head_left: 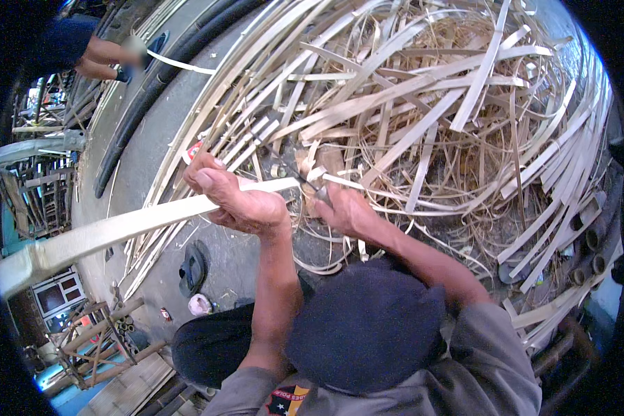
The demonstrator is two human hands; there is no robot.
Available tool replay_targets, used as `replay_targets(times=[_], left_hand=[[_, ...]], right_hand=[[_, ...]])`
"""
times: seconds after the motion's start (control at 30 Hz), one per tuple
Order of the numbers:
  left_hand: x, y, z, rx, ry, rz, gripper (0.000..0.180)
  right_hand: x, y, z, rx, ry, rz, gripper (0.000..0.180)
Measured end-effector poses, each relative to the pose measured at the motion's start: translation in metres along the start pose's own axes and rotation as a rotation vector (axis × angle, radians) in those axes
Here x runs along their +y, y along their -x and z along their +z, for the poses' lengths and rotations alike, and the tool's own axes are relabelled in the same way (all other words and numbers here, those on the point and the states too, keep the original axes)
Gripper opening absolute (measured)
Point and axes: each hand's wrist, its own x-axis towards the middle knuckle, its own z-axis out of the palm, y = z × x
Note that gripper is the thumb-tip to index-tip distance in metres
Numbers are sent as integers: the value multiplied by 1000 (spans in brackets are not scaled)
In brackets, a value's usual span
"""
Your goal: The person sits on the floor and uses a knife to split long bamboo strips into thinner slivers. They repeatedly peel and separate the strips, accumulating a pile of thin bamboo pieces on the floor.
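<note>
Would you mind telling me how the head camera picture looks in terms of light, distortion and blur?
In the head view, soft daylight, no hard shadows or glare; fisheye bends the bamboo slat and blacks out the corners; left hand and right hand are sharp, as is the pile of strips; another person's hand is smeared.

We see 1 small red-and-white package (193, 150) on the grey ground, just beside the pale strips at the pile's left edge. A small red can-like item (166, 314) lies lower left. A red, yellow and black sewn patch (286, 401) sits on the grey shirt.
</note>
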Motion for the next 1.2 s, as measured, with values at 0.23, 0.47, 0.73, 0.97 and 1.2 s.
replay_targets(times=[0.23,0.47,0.73,0.97,1.2], left_hand=[[-2,2,-2,51,-80,-135,38],[0,0,-1,5,-66,-11,43],[3,-2,1,-31,-136,-18,40],[-6,-3,-4,87,-227,-10,41],[-8,-5,-1,75,-78,-28,40]], right_hand=[[-10,22,-17,21,-305,-280,41],[-10,13,-17,-96,-120,92,47],[-4,32,-22,-63,94,62,45],[2,35,-11,166,-212,-443,38],[19,30,3,-22,-7,44,34]])
